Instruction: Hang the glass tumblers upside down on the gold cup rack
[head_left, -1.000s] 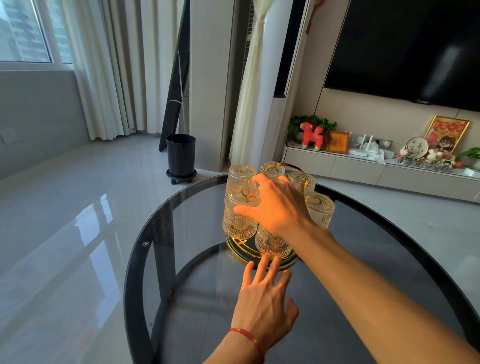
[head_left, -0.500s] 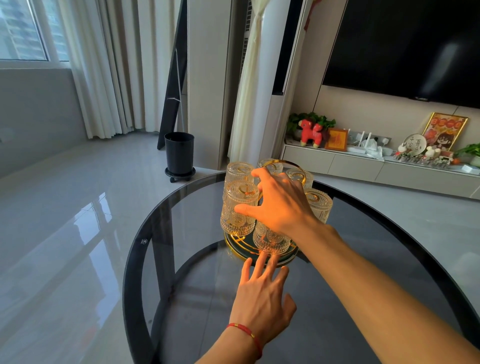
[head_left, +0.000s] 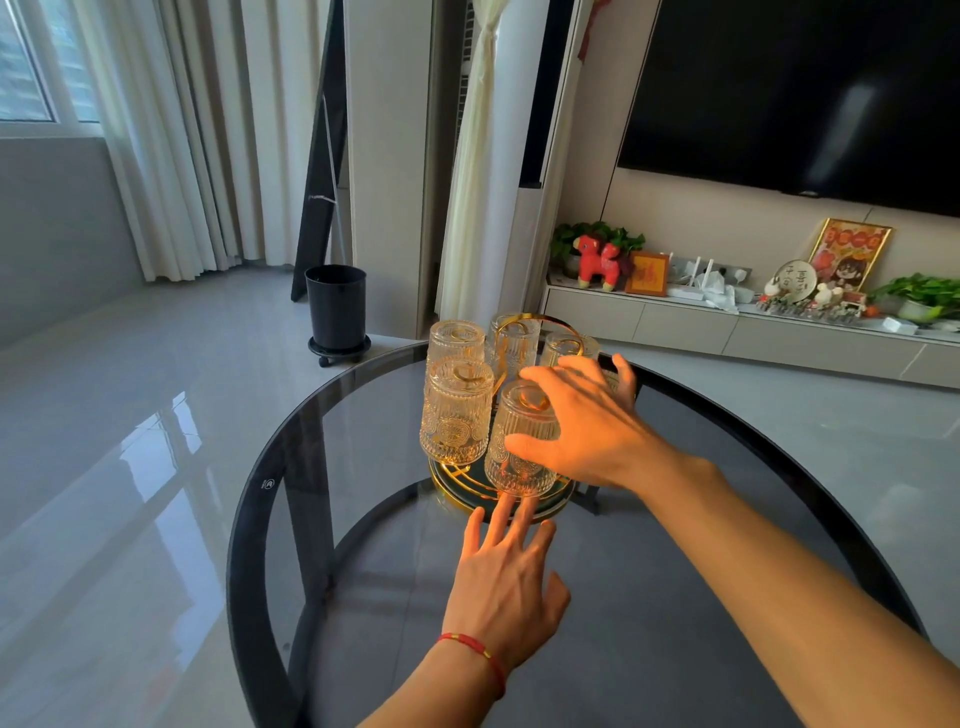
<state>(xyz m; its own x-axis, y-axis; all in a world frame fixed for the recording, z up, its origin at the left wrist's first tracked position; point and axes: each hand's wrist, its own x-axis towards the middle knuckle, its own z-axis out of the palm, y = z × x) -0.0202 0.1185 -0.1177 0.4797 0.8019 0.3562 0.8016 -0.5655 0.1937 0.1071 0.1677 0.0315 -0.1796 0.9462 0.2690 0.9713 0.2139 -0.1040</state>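
The gold cup rack (head_left: 453, 480) with a round base and a ring handle stands on the far part of the round dark glass table (head_left: 332, 467). Several ribbed glass tumblers hang on it upside down, among them a front left tumbler (head_left: 457, 415) and a front right tumbler (head_left: 519, 457). My right hand (head_left: 587, 426) is spread beside the front right tumbler, its thumb against the glass wall and fingers apart. It hides part of a tumbler behind it. My left hand (head_left: 506, 582) lies flat on the table, fingertips at the rack's base rim, holding nothing.
A black bin (head_left: 336, 306) stands on the tiled floor beyond the table's left side. A low TV cabinet (head_left: 727, 332) with a red toy, plants and frames runs along the right wall under a dark screen. Curtains hang at the left.
My right hand has slid off the top of the front right tumbler toward the right, uncovering it, and its fingers have spread. My left hand has barely moved.
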